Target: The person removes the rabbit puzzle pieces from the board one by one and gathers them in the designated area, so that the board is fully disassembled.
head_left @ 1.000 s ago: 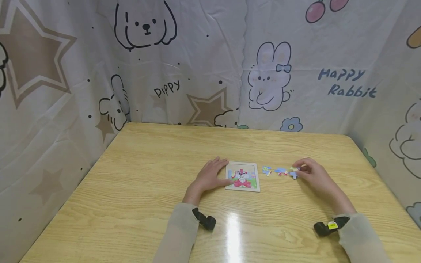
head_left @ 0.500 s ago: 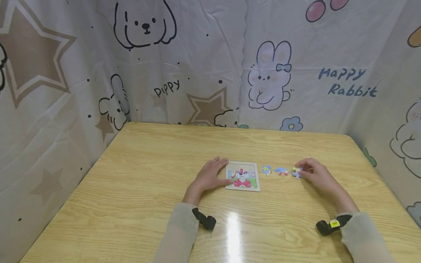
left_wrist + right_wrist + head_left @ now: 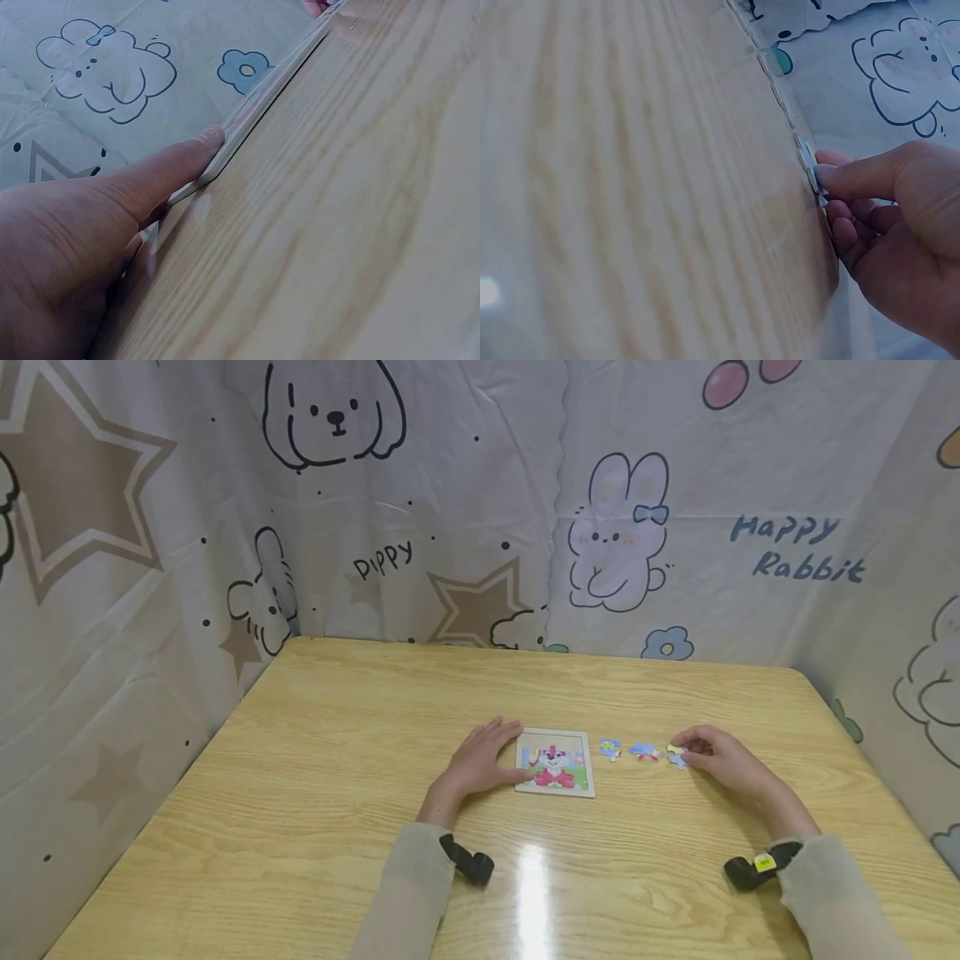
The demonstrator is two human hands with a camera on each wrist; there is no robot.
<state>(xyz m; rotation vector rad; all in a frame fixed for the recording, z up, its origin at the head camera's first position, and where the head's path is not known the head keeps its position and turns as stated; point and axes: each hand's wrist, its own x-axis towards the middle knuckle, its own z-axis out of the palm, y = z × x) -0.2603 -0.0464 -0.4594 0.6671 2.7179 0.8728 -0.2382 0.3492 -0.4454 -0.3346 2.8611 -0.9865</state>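
A square wooden jigsaw tray (image 3: 557, 792) lies on the table, with a pink-and-white cartoon animal picture partly filling it. My left hand (image 3: 480, 762) rests at its left side, the straight thumb on the rim and the other fingers by the far left corner. In the left wrist view the thumb (image 3: 176, 166) presses the tray's edge. To the tray's right, my right hand (image 3: 723, 764) pinches a blue-and-yellow puzzle piece (image 3: 677, 758) between thumb and index finger, at the table surface. The right wrist view shows this puzzle piece (image 3: 807, 163) edge-on against the thumb.
Two loose pieces, a blue-and-yellow puzzle piece (image 3: 610, 748) and a blue-and-pink puzzle piece (image 3: 646, 751), lie between the tray and my right hand. The wooden table (image 3: 300, 760) is bordered by a printed curtain (image 3: 465, 510) at the back and sides.
My right hand has shifted slightly to the right with the pinched puzzle piece, widening the gap to the blue-and-pink puzzle piece. My left hand stays on the tray.
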